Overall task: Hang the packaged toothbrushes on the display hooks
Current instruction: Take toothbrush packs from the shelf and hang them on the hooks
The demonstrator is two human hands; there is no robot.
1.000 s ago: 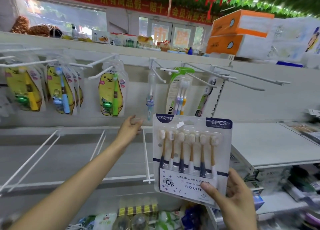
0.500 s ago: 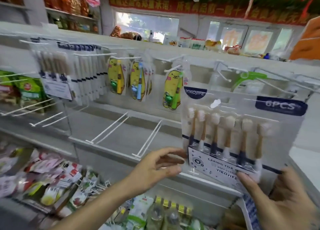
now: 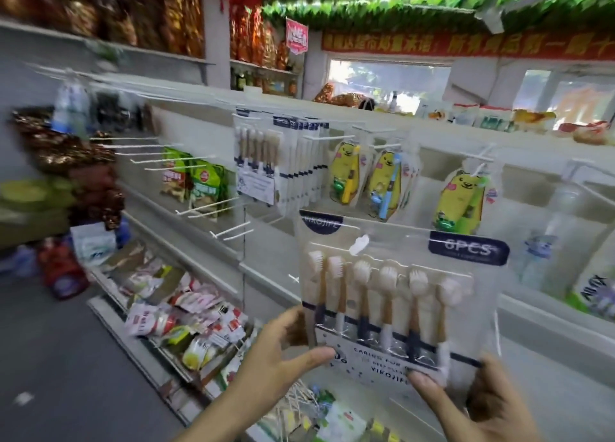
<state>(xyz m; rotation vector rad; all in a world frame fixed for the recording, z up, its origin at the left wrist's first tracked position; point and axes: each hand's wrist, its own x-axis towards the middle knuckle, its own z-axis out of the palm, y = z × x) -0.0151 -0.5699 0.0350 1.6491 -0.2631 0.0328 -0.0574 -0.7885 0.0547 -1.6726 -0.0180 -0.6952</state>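
Left hand (image 3: 283,351) pinching the lower left edge of a clear plastic six-pack of white-headed toothbrushes (image 3: 396,301), thumb on front, right hand (image 3: 466,405) gripping its bottom right corner, pack upright between both hands, in front of white wire display hooks (image 3: 229,233), matching packs (image 3: 283,165) hanging above left

There is one view only, from a wide-angle camera worn on the person's head. It looks forward and slightly down along a shop aisle, turned leftward so the shelving (image 3: 206,241) runs off at a slant. It sits close: the left hand (image 3: 276,358) and right hand (image 3: 472,405) fill the bottom edge, the pegboard hooks (image 3: 213,208) just beyond. Edges blur and bend.
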